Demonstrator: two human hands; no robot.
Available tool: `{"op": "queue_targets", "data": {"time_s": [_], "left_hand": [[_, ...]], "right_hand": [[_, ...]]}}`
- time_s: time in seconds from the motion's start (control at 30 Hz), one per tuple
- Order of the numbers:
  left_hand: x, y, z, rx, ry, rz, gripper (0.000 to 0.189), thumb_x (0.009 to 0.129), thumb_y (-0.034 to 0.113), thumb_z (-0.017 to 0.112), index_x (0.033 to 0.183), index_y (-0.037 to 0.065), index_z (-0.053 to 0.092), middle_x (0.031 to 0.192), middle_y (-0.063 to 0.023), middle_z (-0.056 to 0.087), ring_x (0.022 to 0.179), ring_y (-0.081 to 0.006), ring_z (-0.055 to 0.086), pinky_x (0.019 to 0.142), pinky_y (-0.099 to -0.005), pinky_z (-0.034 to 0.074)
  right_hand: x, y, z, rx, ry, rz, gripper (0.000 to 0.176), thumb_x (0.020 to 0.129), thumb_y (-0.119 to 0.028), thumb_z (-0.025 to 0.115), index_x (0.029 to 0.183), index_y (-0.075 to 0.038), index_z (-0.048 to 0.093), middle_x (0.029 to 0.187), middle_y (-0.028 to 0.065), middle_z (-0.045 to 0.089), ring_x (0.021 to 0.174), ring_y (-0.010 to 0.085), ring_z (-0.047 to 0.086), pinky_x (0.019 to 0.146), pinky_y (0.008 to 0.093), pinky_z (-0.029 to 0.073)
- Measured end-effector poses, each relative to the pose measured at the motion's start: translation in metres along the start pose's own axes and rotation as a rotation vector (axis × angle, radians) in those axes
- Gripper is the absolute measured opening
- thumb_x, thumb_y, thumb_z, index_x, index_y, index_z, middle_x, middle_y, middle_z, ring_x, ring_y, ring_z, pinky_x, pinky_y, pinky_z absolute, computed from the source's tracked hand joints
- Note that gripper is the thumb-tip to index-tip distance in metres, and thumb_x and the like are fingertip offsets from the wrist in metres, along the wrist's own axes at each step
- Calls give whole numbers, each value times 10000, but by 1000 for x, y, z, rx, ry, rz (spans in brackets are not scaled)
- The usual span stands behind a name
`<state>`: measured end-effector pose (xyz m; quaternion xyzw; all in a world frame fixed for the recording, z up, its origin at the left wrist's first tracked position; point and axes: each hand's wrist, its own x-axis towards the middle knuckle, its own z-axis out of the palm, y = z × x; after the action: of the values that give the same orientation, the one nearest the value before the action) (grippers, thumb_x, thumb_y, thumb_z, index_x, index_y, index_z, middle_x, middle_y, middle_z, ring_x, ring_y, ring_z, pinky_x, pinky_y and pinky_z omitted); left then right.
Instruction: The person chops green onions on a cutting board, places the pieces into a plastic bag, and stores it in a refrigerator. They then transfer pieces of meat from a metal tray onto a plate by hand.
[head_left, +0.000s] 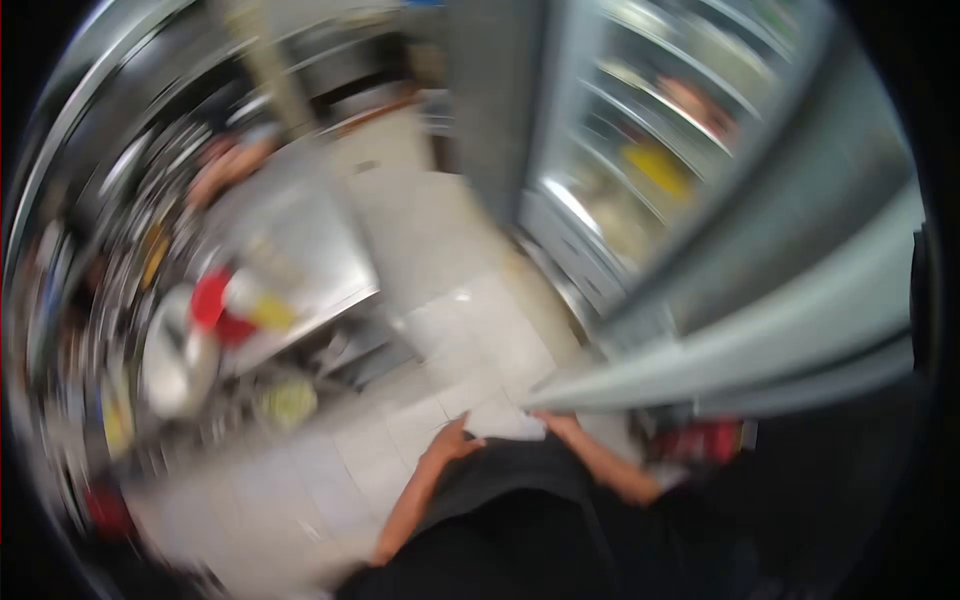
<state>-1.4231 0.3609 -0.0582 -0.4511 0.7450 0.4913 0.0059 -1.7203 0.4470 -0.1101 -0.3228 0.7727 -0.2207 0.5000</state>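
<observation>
In front of my waist I hold a pale white object [506,421], blurred, whose kind I cannot make out. My left hand [457,441] grips its left side with the fingers closed. On its right edge is my right hand [557,426], also closed on it, though motion blur softens the fingers. An open fridge door [740,310] stands just beyond and to the right of my right hand.
Shelves of food fill the lit refrigerator [640,130] ahead right. At left, a steel table [305,225] carries red and yellow items [235,300] and a white bowl [175,360]. Another person's arm [230,170] shows behind it. Tiled floor [350,480] lies below.
</observation>
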Motion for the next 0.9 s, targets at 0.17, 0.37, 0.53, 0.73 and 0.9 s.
{"op": "queue_targets", "data": {"time_s": [0.17,0.37,0.53,0.73,0.9], "left_hand": [[-80,-117,-13,18,-114,-279,911,761,460,773,1459,36,370,1360,-273,514,1268,-362,516,1033,-423,433],[-100,-173,-27,111,-126,-451,868,777,466,753,1436,25,399,1338,-267,536,1241,-359,539,1021,-417,445],[-124,-161,-14,-179,292,-303,801,790,497,726,1406,62,452,1310,-236,568,1203,-367,562,998,-411,461],[-160,-151,21,-383,412,-308,617,882,353,637,1413,101,450,1303,-195,584,1167,-369,577,1005,-404,449],[-200,-231,46,-606,389,-539,642,936,482,548,1423,79,436,1273,-201,604,1157,-349,589,994,-401,445]], "right_hand": [[-45,58,25,-194,135,32,854,720,-529,750,1325,28,520,1257,254,591,1183,374,561,1017,404,439],[22,236,71,-666,-122,-102,474,868,-458,605,940,3,691,1011,232,674,977,374,657,824,452,536],[7,180,65,-623,-387,12,468,852,-443,620,949,9,694,987,218,684,934,356,669,809,448,542],[73,32,115,-925,-643,-43,463,834,-426,637,960,16,698,958,202,696,882,334,683,791,444,550],[128,-96,206,-1228,-736,-82,460,819,-411,652,969,21,701,935,188,706,839,316,694,776,440,556]]}}
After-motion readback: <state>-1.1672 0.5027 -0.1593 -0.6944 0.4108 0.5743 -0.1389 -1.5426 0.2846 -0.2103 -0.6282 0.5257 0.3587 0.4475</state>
